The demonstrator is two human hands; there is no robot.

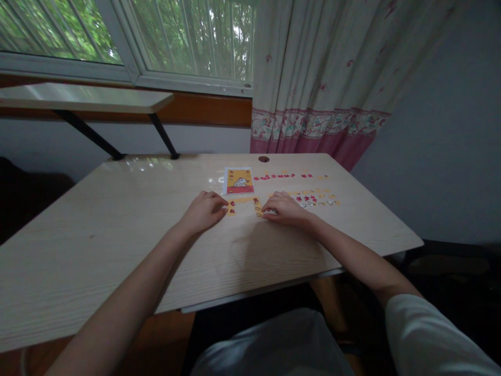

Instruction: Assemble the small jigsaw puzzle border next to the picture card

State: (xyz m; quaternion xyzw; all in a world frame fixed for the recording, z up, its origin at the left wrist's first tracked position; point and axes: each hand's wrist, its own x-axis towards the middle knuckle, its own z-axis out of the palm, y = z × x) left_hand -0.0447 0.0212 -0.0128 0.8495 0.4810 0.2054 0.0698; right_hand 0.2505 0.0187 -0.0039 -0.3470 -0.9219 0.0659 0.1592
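Note:
A partly joined jigsaw puzzle (245, 199) lies on the desk, its yellow and red pieces forming a top edge and two sides around bare wood. My left hand (203, 210) is curled at its left side, thumb and forefinger closed against the edge pieces there. On the opposite side my right hand (285, 209) pinches at the right-hand edge pieces (258, 208), with the fingertips partly hiding what they touch. Just behind the puzzle lies a picture card (238, 181) with a spotted white cartoon dog on yellow and red.
Loose jigsaw pieces (313, 199) lie in rows beyond my right hand, and another row (279, 176) runs right of the card. The wooden desk (129, 224) has a cable hole (264, 159) at the back and a raised shelf (97, 98) at the left. A curtain (313, 78) hangs behind.

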